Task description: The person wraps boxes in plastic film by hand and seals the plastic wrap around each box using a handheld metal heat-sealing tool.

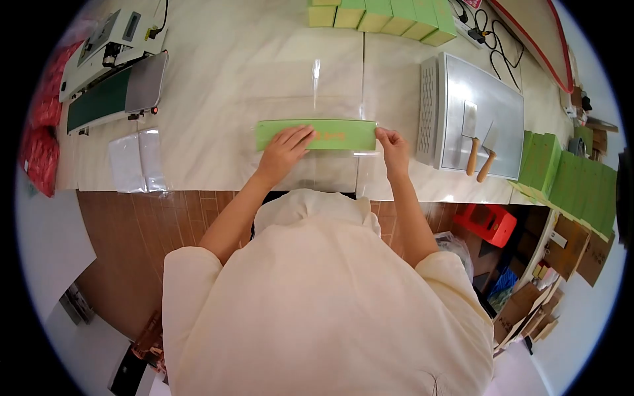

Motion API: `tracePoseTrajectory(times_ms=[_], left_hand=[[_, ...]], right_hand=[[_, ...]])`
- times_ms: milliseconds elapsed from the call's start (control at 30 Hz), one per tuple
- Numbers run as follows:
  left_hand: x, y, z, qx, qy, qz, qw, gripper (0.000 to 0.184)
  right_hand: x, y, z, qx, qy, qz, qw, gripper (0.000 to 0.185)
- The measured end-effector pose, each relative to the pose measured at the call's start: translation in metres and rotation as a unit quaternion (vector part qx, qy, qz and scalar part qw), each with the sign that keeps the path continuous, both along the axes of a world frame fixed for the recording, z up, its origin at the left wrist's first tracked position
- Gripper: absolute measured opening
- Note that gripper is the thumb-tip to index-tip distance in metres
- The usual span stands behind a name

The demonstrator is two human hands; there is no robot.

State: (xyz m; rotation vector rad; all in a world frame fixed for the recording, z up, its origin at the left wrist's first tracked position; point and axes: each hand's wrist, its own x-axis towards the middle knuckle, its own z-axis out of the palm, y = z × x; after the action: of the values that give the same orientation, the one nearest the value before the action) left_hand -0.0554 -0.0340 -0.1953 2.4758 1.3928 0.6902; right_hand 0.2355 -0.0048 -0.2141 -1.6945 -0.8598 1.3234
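Observation:
A long green box [360, 135] with faint orange lettering lies crosswise on the pale tabletop. Under and around it is a sheet of clear plastic film [316, 86], which shows mainly by its glints and edges. My left hand [285, 150] rests on the left half of the box, fingers stretched out over its top. At the right end, my right hand [394, 148] is closed in a pinch against the box's corner. Whether film or the box edge is between those fingertips, I cannot make out.
A silver metal machine [456, 86] stands at right, carrying a spatula [470, 125] and a knife [489, 142]. Green boxes [389, 16] line the back; more boxes [541, 165] are at far right. A belt machine [109, 79] and flat plastic bags [135, 162] lie left.

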Motion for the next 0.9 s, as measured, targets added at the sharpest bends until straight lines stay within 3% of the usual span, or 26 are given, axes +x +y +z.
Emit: tracePoseTrajectory(times_ms=[267,433,500,533,600,833,900], left_hand=[[0.002,-0.002,0.002,0.0,0.001,-0.004,1.0,0.044],[0.002,-0.003,-0.005,0.004,0.001,-0.009,1.0,0.046],[0.0,-0.005,-0.011,-0.034,0.0,0.004,0.999,0.049],[0.001,-0.005,-0.011,-0.034,-0.007,-0.002,0.999,0.049],[0.0,-0.004,-0.008,-0.035,-0.021,0.004,0.999,0.053],[-0.004,0.002,0.013,-0.084,-0.027,-0.023,0.996,0.05],[-0.005,0.003,0.015,-0.069,-0.013,-0.027,0.997,0.039]], right_hand=[[0.007,0.001,-0.001,-0.01,0.026,0.024,0.999,0.027],[0.01,-0.011,0.026,-0.02,0.028,0.051,0.998,0.025],[0.027,-0.025,0.014,0.069,-0.126,0.215,0.966,0.019],[0.035,-0.029,0.009,0.067,-0.133,0.21,0.966,0.019],[0.045,-0.033,0.007,0.188,-0.299,0.334,0.874,0.017],[0.038,-0.045,0.035,0.312,-0.347,0.236,0.852,0.015],[0.034,-0.043,0.042,0.319,-0.365,0.223,0.846,0.015]])
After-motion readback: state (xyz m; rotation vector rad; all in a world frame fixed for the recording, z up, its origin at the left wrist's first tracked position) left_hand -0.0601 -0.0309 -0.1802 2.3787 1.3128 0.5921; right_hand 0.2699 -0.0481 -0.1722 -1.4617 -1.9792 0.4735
